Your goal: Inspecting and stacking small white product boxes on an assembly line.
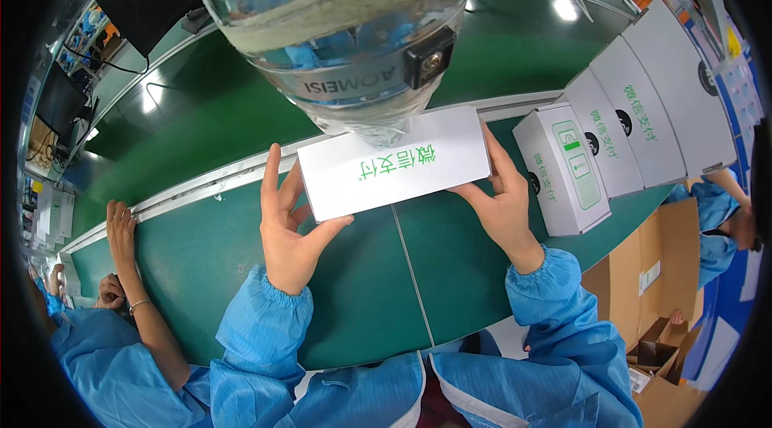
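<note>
Here we have the white box [394, 167], green print up, held level over the green bench [354, 291], right under the clear jar [338, 26] that overlaps its far edge. Our right hand [505, 207] has the right end, fingers around it and thumb at the near edge: clamped on. Our left hand [291, 231] is at the other end, fingers spread wide, thumb at the near corner; we can't tell how firmly it grips. Off to our right, a second box [567, 171] stands beside more boxes [635, 110], near an open carton [671, 255]. Over on our left, a co-worker's hand [122, 235] rests by the rail [201, 188].
</note>
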{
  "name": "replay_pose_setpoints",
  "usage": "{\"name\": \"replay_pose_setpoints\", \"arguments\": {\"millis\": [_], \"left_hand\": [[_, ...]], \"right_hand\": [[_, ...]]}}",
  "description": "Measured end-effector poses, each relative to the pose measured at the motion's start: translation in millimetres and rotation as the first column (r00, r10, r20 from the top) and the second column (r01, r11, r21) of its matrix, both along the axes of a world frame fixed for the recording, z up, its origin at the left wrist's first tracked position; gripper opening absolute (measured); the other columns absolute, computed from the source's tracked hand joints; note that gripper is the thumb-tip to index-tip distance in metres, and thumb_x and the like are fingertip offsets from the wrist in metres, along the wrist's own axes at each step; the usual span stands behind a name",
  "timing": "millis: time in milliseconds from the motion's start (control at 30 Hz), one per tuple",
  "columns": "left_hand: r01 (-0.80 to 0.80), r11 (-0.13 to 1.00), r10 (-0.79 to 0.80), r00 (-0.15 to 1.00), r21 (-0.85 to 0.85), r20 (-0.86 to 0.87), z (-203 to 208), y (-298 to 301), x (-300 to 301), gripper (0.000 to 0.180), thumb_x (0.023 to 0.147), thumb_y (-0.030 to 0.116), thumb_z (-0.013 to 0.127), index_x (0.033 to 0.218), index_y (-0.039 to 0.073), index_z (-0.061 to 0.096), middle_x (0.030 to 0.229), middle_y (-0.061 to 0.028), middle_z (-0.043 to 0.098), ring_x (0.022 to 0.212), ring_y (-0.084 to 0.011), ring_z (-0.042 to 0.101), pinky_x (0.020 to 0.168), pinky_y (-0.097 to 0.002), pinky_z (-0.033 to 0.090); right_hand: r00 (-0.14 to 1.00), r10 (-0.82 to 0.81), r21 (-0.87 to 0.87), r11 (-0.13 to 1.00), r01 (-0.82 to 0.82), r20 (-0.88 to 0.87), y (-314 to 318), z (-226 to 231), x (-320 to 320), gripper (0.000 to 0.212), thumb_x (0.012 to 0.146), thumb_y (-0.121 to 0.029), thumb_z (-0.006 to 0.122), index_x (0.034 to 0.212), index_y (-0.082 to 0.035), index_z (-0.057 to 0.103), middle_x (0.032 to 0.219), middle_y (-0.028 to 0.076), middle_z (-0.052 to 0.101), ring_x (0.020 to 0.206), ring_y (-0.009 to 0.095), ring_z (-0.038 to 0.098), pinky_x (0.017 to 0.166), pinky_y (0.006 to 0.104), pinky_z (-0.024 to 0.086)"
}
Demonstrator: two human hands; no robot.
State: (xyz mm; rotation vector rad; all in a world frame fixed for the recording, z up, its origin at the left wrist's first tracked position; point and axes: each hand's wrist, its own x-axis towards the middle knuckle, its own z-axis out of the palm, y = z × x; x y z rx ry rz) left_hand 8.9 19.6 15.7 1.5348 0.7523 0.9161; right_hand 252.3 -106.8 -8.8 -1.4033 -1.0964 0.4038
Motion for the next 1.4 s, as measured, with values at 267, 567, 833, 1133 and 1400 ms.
{"name": "replay_pose_setpoints", "arguments": {"millis": [267, 567, 833, 1133, 1400], "left_hand": [[0.096, 0.993, -0.085, 0.985, 0.070, -0.153, 13.4, -16.2, -13.6, 0.100, 0.073, 0.005, 0.082, 0.156, 0.004, 0.025, 0.145, -0.0215, 0.050, 0.130, -0.0328, 0.054, 0.103, -0.0462, 0.050], [0.526, 0.367, -0.550, 0.788, 0.767, -0.277, -12.9, -96.6, -14.7, 0.028, 0.073, 0.016, 0.079, 0.097, 0.005, 0.072, 0.097, -0.0086, 0.070, 0.084, -0.0215, 0.068, 0.077, -0.0325, 0.055], [0.646, 0.684, -0.532, 0.760, 0.339, -0.374, -29.2, -93.0, -16.0, 0.016, 0.080, 0.007, 0.074, 0.097, 0.005, 0.073, 0.090, -0.0111, 0.073, 0.078, -0.0264, 0.071, 0.072, -0.0372, 0.056], [0.580, 0.807, -0.532, 0.796, 0.112, -0.289, -17.3, -97.4, 6.7, 0.021, 0.082, -0.001, 0.076, 0.101, 0.002, 0.070, 0.091, -0.0087, 0.071, 0.074, -0.0150, 0.069, 0.056, -0.0248, 0.055], [0.555, 0.829, -0.559, 0.823, -0.064, -0.100, -14.0, -89.4, 72.3, 0.059, 0.085, 0.000, 0.070, 0.140, 0.001, 0.049, 0.140, -0.0166, 0.046, 0.110, -0.0253, 0.061, 0.083, -0.0347, 0.057]], "right_hand": [[0.999, -0.035, -0.086, 0.996, 0.034, -0.004, -22.0, 12.4, -6.1, 0.078, 0.081, 0.002, 0.078, 0.150, 0.000, 0.041, 0.142, 0.015, 0.056, 0.125, 0.023, 0.058, 0.106, 0.0349, 0.047], [0.993, -0.081, -0.281, 0.958, 0.052, -0.090, -75.8, -1.9, -48.7, 0.078, 0.083, -0.003, 0.078, 0.150, 0.000, 0.039, 0.139, 0.016, 0.058, 0.120, 0.022, 0.061, 0.099, 0.0353, 0.051], [0.891, 0.320, 0.115, 0.921, -0.372, 0.322, 8.2, 32.7, -108.0, 0.071, 0.086, -0.019, 0.076, 0.147, -0.001, 0.044, 0.154, 0.017, 0.042, 0.138, 0.034, 0.046, 0.108, 0.0417, 0.044], [0.478, -0.486, 0.096, 0.767, 0.634, 0.732, -201.4, 24.3, 45.2, 0.053, 0.080, -0.004, 0.075, 0.131, 0.001, 0.059, 0.137, 0.022, 0.055, 0.126, 0.038, 0.053, 0.103, 0.0444, 0.045], [0.671, -0.253, -0.095, 0.895, 0.437, 0.697, -164.8, 5.5, -10.1, 0.055, 0.077, -0.021, 0.082, 0.129, -0.008, 0.065, 0.129, 0.018, 0.059, 0.116, 0.036, 0.059, 0.094, 0.0406, 0.050]]}}
